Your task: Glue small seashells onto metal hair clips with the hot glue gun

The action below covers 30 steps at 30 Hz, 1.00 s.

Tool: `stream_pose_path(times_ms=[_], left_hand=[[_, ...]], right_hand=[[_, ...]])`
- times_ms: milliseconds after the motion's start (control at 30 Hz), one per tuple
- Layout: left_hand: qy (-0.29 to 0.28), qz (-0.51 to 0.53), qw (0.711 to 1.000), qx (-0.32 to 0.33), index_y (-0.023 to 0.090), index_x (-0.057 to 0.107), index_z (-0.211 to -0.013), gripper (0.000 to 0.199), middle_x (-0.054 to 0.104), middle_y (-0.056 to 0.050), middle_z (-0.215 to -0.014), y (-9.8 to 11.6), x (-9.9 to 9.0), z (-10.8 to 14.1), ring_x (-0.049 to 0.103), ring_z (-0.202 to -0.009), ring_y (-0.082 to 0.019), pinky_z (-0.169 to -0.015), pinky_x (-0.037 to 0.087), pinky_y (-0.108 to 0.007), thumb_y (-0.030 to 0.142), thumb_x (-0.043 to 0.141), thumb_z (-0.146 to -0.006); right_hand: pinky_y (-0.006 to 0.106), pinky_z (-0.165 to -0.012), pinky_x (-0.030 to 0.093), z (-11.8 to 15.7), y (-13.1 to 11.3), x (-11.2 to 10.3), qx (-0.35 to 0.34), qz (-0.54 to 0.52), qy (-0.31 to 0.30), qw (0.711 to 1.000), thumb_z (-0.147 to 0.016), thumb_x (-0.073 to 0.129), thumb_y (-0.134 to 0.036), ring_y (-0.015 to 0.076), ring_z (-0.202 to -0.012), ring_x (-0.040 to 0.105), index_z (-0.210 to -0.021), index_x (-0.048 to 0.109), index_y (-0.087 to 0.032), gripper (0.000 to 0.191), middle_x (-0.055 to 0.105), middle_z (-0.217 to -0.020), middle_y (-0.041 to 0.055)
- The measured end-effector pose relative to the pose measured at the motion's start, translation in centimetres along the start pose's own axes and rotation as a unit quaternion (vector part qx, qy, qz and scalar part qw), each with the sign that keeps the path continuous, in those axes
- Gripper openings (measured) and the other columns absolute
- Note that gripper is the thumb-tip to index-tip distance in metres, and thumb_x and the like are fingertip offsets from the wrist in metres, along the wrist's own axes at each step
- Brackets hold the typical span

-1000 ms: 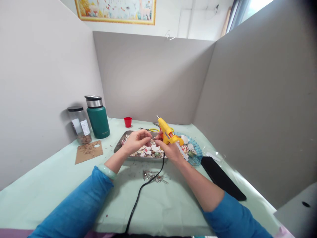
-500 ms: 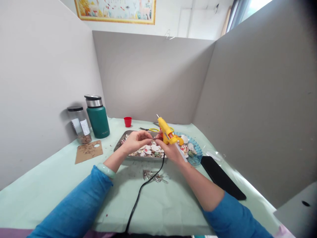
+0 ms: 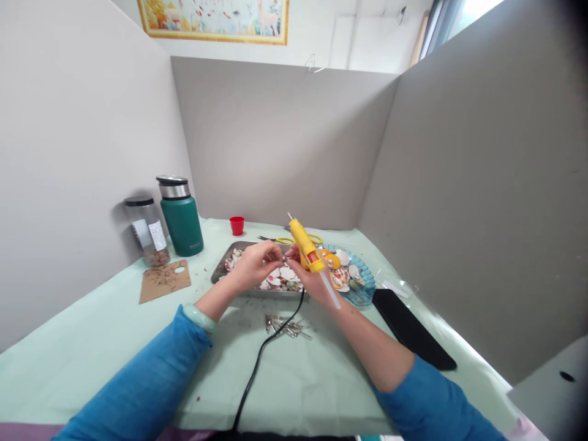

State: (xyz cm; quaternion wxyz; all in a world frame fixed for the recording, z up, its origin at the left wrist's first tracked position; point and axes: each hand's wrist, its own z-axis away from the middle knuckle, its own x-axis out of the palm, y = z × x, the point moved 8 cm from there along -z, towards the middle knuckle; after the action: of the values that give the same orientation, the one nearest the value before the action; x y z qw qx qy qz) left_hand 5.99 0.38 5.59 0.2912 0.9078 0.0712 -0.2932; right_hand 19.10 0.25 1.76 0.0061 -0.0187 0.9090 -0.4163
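A: Take the metal tray [image 3: 218, 272] as the dial, with twelve o'clock straight ahead. What is the left grip [image 3: 255, 266] doing?

B: It's pinched narrow over the tray, fingertips on a small piece [image 3: 284, 260]. That piece is mostly hidden, so I can't tell what it is.

A: And the right grip [image 3: 310, 280]?

B: It holds the yellow glue gun [image 3: 304, 245], and its fingertips meet the left ones at the small piece. The nozzle points up towards eleven; a pale glue stick [image 3: 329, 291] pokes out behind, over the wrist.

A: What's in the tray?

B: Shells [image 3: 275, 279], mostly white. More lie on the blue plate [image 3: 369, 285], just beside it at three o'clock.

A: Anything nearer the body?

B: A heap of metal clips [image 3: 289, 329] on the bench [image 3: 68, 367], between five and six, with the black cord [image 3: 260, 355] running across it.

A: Further round?

B: Brown card [image 3: 160, 288] between eight and nine, lidded jar [image 3: 147, 233] at nine, green bottle [image 3: 182, 226] towards ten, red cup [image 3: 237, 226] at eleven, yellow-handled scissors [image 3: 282, 241] near twelve, a flat black slab [image 3: 411, 329] at four.
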Motion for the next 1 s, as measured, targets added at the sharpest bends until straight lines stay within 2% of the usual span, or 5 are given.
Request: stream_pose_path(times_ms=[267,400,567,833,1000], left_hand=[[0.026,-0.115,0.992,0.051,0.018,0.055,-0.079,0.006,0.058,-0.006,-0.091,0.5,-0.2,0.4,0.053,-0.071,-0.013,-0.067,0.044,-0.026,0.023,0.054,-0.083],[0.025,-0.143,0.988,0.048,0.019,0.056,-0.080,0.006,0.058,-0.006,-0.095,0.7,-0.3,0.4,0.055,-0.073,-0.013,-0.068,0.043,-0.026,0.022,0.052,-0.083],[0.018,-0.146,0.988,0.038,0.019,0.056,-0.080,0.005,0.058,-0.006,-0.095,0.6,-0.1,0.5,0.055,-0.073,-0.013,-0.067,0.042,-0.025,0.020,0.052,-0.083],[0.022,-0.102,0.994,0.009,0.019,0.053,-0.079,0.003,0.057,-0.003,-0.079,-0.2,0.1,0.2,0.053,-0.069,-0.014,-0.064,0.044,-0.025,0.020,0.055,-0.081],[0.019,-0.079,0.997,-0.007,0.018,0.054,-0.081,0.004,0.059,-0.003,-0.077,-0.5,0.2,0.2,0.055,-0.068,-0.013,-0.066,0.046,-0.025,0.020,0.057,-0.080]], right_hand=[[0.036,-0.085,0.048,-0.1,-0.7,-0.6,-0.015,0.043,0.044,0.998,-0.076,0.062,-0.032,0.0195,-0.087,0.061,-0.102,0.054,-0.021,0.029,0.063,-0.090,0.0040],[0.031,-0.067,0.049,-0.2,-0.3,-0.8,0.043,0.029,0.060,0.997,-0.075,0.063,-0.035,0.0165,-0.070,0.057,-0.098,0.055,-0.019,0.029,0.061,-0.082,0.0034],[0.026,-0.052,0.044,-0.2,0.7,-0.5,0.108,-0.034,0.065,0.991,-0.069,0.066,-0.037,0.0114,-0.055,0.049,-0.096,0.052,-0.019,0.036,0.057,-0.074,0.0001],[0.025,-0.050,0.044,0.0,1.4,-0.6,0.151,-0.038,0.084,0.984,-0.067,0.066,-0.035,0.0108,-0.054,0.050,-0.095,0.053,-0.018,0.036,0.054,-0.070,-0.0020],[0.025,-0.049,0.044,0.0,1.4,-0.6,0.152,-0.043,0.089,0.983,-0.066,0.067,-0.035,0.0111,-0.053,0.050,-0.095,0.053,-0.018,0.037,0.054,-0.069,-0.0027]])
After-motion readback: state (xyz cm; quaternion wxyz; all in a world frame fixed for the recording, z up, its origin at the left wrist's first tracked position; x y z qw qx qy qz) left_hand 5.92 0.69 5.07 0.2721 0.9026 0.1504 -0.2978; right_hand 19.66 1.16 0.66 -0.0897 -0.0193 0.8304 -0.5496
